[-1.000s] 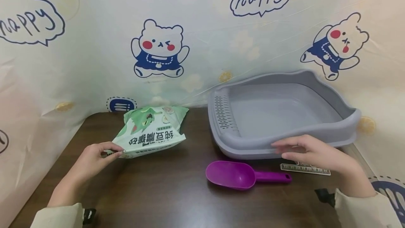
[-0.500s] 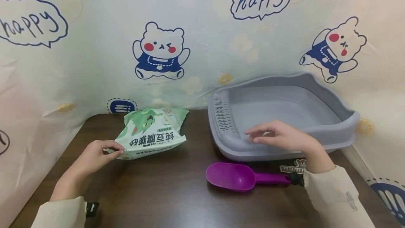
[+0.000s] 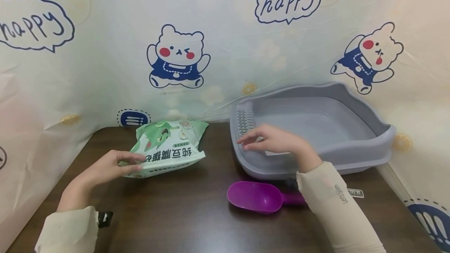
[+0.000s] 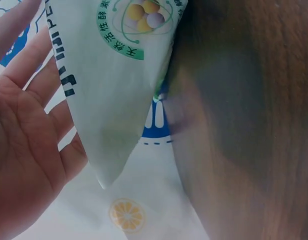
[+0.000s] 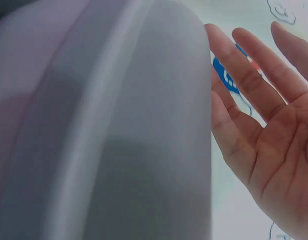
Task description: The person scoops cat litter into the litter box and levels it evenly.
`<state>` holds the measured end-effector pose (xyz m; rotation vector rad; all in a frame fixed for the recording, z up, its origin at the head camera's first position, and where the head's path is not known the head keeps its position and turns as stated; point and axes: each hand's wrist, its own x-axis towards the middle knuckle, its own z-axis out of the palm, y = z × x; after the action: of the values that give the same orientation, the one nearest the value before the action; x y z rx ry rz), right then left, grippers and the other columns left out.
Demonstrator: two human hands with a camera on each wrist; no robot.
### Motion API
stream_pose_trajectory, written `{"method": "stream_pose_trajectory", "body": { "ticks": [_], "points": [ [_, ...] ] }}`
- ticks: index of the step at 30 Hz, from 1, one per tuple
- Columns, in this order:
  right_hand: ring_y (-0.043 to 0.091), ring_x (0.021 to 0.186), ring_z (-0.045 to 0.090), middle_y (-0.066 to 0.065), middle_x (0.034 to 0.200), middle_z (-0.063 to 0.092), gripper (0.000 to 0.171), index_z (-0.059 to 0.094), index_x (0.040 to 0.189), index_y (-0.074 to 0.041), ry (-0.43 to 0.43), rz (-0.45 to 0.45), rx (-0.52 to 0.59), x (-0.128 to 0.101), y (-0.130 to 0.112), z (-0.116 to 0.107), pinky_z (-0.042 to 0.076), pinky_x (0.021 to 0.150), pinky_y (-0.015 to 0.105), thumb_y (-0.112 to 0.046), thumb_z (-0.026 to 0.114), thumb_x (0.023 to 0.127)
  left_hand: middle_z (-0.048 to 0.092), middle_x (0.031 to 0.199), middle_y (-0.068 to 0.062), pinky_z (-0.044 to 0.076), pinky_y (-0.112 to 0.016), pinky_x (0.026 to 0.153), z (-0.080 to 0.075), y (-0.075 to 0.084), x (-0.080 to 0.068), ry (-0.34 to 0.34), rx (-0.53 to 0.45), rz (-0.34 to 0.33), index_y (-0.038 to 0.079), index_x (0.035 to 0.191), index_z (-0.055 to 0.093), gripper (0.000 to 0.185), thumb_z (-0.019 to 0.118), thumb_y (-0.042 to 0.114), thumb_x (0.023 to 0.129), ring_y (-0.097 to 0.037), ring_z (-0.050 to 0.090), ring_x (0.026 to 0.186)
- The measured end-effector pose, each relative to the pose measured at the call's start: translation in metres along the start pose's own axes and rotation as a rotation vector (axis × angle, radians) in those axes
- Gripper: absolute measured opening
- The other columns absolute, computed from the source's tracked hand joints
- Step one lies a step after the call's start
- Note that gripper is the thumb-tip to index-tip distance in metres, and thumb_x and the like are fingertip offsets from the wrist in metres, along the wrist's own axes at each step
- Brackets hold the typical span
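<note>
Since the earlier frames, the right hand [image 3: 277, 140] has travelled from the near rim of the tray [image 3: 365, 155], close to its right end, leftward to the slotted left end; its forearm now crosses the scoop [image 3: 254, 196] handle and hides most of the ruler [image 3: 355, 193]. Left hand [image 3: 112, 166] has loosened: earlier its grip pinched the near left corner of the bag [image 3: 168, 147]; now the fingers lie nearly straight along that corner, touching but not clamping it. Bag, tray and scoop lie where they did.

Right hand: fingers extended and spread, holding nothing, hovering over the tray's left end; the wrist view shows the palm [image 5: 264, 150] open just beside the grey wall. Whether a fingertip touches the rim cannot be told.

Left hand: the wrist view shows an open palm [image 4: 24, 150] against the bag's lower corner [image 4: 106, 165].

Position: the bag lies flat near the back edge of the surface [image 3: 183, 221], left of centre, apart from the tray, which fills the back right corner. The scoop lies in front of the tray.

Technique, as a judgement: if the bag is to be lifted, both hands should take opposite corners, since a one-corner hold would let the contents slump. Its seal appears unopened, though this is not certain.
</note>
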<state>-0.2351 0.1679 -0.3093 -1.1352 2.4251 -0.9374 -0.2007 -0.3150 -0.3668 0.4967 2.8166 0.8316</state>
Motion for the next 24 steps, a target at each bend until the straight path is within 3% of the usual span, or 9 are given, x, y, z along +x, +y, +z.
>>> {"method": "stream_pose_trajectory", "body": {
  "ticks": [6, 14, 19, 24],
  "points": [
    [0.013, 0.109, 0.067, 0.004, 0.116, 0.074, 0.034, 0.065, 0.13, -0.008, -0.056, -0.023, -0.001, 0.032, -0.005, 0.007, 0.052, 0.097, 0.036, -0.016, 0.062, 0.098, 0.074, 0.113, -0.009, 0.047, -0.024, 0.075, 0.0, 0.004, 0.007, -0.017, -0.002, -0.008, 0.009, 0.124, 0.07, 0.041, 0.07, 0.035, 0.092, -0.001, 0.056, 0.093],
    [0.016, 0.107, 0.067, 0.009, 0.115, 0.073, 0.039, 0.06, 0.135, -0.005, -0.078, -0.041, -0.001, 0.072, -0.009, 0.025, 0.052, 0.095, 0.03, -0.015, 0.062, 0.098, 0.069, 0.122, -0.016, 0.045, -0.027, 0.076, 0.001, 0.008, 0.015, -0.043, -0.019, -0.052, 0.008, 0.124, 0.07, 0.044, 0.071, 0.038, 0.091, -0.023, 0.053, 0.103],
    [0.016, 0.11, 0.065, 0.01, 0.118, 0.072, 0.039, 0.061, 0.135, -0.003, -0.129, -0.07, -0.019, 0.095, -0.015, 0.038, 0.05, 0.096, 0.025, -0.014, 0.062, 0.097, 0.069, 0.117, -0.014, 0.044, -0.028, 0.073, -0.001, 0.009, 0.018, -0.078, -0.019, -0.047, 0.006, 0.124, 0.069, 0.044, 0.071, 0.035, 0.091, -0.022, 0.053, 0.098],
    [0.017, 0.111, 0.063, 0.009, 0.12, 0.071, 0.04, 0.06, 0.136, -0.003, -0.165, -0.066, -0.06, 0.111, -0.023, 0.048, 0.049, 0.098, 0.027, -0.014, 0.062, 0.097, 0.069, 0.12, -0.016, 0.046, -0.033, 0.08, -0.005, 0.013, 0.021, -0.103, -0.002, -0.037, 0.004, 0.124, 0.069, 0.045, 0.071, 0.035, 0.091, -0.025, 0.055, 0.103]
  ]
}}
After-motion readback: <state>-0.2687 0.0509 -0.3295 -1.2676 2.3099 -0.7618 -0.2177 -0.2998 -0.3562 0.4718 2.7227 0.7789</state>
